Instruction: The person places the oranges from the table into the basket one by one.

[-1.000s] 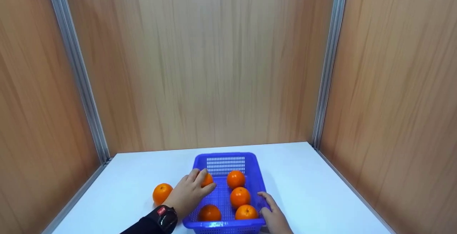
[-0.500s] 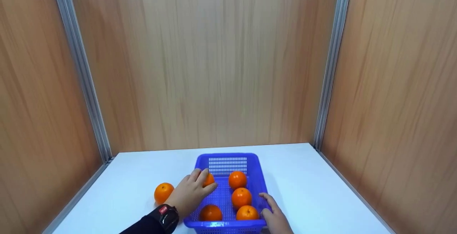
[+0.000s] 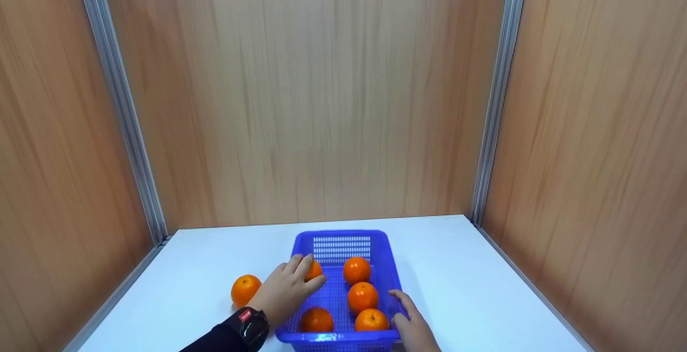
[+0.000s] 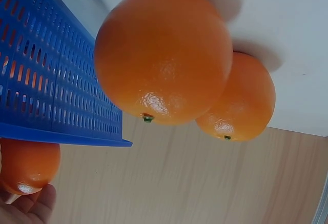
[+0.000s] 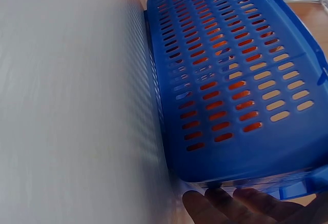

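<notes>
Currently the left hand (image 3: 287, 293) grips a single orange, the held orange (image 3: 314, 270), fingers and thumb curled round it, over the left rim of the blue basket (image 3: 339, 337), toward its far-left corner. The basket stands on the white table (image 3: 456, 266), a little in from the table's far edge. Inside, three oranges line the right side: a far one (image 3: 356, 270), a middle one (image 3: 362, 297) and a near one (image 3: 371, 320); another orange (image 3: 315, 320) sits at the near-left corner. At the near-right corner the right hand (image 3: 413, 328) holds the basket's rim, thumb and forefinger apart. Left of the basket, on the table, lie a loose orange (image 4: 164, 55) and a second loose orange (image 4: 246, 101).

The likeliest trouble is a slip: a smooth, round fruit could squirt out if the fingers loosen unevenly, and strike the rim. A low forearm might nudge the loose pair toward the table's left edge.
</notes>
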### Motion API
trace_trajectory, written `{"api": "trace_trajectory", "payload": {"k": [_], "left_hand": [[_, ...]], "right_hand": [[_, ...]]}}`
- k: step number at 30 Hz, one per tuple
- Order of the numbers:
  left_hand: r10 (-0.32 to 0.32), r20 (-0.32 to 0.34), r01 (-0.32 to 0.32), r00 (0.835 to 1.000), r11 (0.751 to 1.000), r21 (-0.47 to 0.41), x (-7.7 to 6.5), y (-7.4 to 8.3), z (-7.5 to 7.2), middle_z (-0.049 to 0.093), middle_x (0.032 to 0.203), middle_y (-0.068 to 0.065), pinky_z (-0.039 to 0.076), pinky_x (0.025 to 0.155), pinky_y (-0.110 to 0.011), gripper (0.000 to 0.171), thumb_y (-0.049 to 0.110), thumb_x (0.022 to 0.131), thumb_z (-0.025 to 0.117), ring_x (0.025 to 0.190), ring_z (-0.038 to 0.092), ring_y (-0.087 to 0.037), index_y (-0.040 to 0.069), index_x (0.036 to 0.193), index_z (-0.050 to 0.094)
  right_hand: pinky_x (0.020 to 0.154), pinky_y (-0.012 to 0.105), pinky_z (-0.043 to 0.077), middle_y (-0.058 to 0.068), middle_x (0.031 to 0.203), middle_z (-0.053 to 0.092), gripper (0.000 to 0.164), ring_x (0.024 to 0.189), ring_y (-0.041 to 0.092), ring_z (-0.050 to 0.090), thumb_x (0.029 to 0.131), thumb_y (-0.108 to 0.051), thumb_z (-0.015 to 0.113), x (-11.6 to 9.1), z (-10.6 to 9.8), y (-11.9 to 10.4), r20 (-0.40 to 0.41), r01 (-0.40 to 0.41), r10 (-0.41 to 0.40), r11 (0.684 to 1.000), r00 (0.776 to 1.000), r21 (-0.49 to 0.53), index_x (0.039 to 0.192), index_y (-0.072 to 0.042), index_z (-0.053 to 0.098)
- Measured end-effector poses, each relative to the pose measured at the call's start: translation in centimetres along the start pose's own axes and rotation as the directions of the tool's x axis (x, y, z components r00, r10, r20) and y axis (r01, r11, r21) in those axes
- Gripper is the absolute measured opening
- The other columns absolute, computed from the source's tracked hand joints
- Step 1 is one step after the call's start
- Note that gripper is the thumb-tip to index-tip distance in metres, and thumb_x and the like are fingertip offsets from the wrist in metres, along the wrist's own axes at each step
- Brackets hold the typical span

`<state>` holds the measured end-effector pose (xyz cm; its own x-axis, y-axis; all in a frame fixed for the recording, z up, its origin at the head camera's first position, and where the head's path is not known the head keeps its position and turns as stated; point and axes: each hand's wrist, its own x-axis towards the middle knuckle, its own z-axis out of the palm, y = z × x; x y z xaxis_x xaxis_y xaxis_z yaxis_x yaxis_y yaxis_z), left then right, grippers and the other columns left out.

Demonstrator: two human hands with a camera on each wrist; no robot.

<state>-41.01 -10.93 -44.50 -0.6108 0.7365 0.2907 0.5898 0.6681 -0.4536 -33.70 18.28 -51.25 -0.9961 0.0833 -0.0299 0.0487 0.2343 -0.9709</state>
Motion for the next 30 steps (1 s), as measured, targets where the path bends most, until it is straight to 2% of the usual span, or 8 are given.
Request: {"api": "trace_trajectory", "payload": {"k": [3,10,13,21,30], "left_hand": [[-0.002,0.002,0.002,1.0,1.0,-0.002,0.04,0.09,0.01,0.04,0.147,-0.017,0.05,0.093,-0.055,0.054,0.022,0.088,0.067,0.127,0.047,-0.039,0.034,0.134,0.043],[-0.01,-0.012,0.01,1.0,1.0,-0.002,0.28,0.15,0.15,0.039,0.147,-0.017,0.05,0.093,-0.054,0.048,0.02,0.091,0.063,0.128,0.047,-0.04,0.033,0.132,0.042],[-0.019,-0.021,0.019,1.0,1.0,-0.005,0.0,0.09,0.28,0.04,0.146,-0.017,0.051,0.092,-0.053,0.046,0.02,0.091,0.063,0.126,0.048,-0.039,0.033,0.131,0.043],[-0.058,-0.024,0.057,0.998,0.997,-0.056,-0.38,0.14,0.28,0.039,0.148,-0.017,0.051,0.091,-0.054,0.046,0.02,0.092,0.062,0.128,0.046,-0.04,0.034,0.132,0.044],[-0.04,0.007,0.04,0.999,0.999,-0.021,-0.13,0.21,0.09,0.037,0.149,-0.018,0.051,0.092,-0.053,0.051,0.017,0.09,0.065,0.128,0.046,-0.04,0.033,0.133,0.043]], "right_hand": [[0.098,0.069,0.036,0.023,0.156,0.021,0.06,0.139,0.053,0.022,0.086,-0.013,0.043,-0.1,-0.06,0.17,0.015,-0.001,0.001,1.0,1.0,0.013,0.144,-0.023,0.038],[0.105,0.068,0.028,0.021,0.155,0.026,0.058,0.141,0.047,0.024,0.085,-0.011,0.043,0.02,-0.27,0.15,-0.018,0.056,-0.056,0.998,0.998,-0.009,0.142,-0.02,0.04],[0.103,0.068,0.03,0.022,0.155,0.026,0.058,0.14,0.048,0.026,0.086,-0.012,0.043,-0.02,-0.09,0.09,0.002,0.039,-0.039,0.999,0.999,-0.014,0.143,-0.02,0.039],[0.089,0.069,0.043,0.024,0.155,0.023,0.058,0.135,0.054,0.031,0.089,-0.015,0.041,-0.14,-0.03,0.19,0.046,-0.015,0.015,1.0,0.999,-0.003,0.146,-0.025,0.034],[0.078,0.065,0.05,0.027,0.157,0.012,0.062,0.133,0.059,0.028,0.088,-0.015,0.039,-0.31,-0.59,-0.12,0.099,-0.032,0.03,0.999,0.995,0.018,0.148,-0.026,0.029]]}}
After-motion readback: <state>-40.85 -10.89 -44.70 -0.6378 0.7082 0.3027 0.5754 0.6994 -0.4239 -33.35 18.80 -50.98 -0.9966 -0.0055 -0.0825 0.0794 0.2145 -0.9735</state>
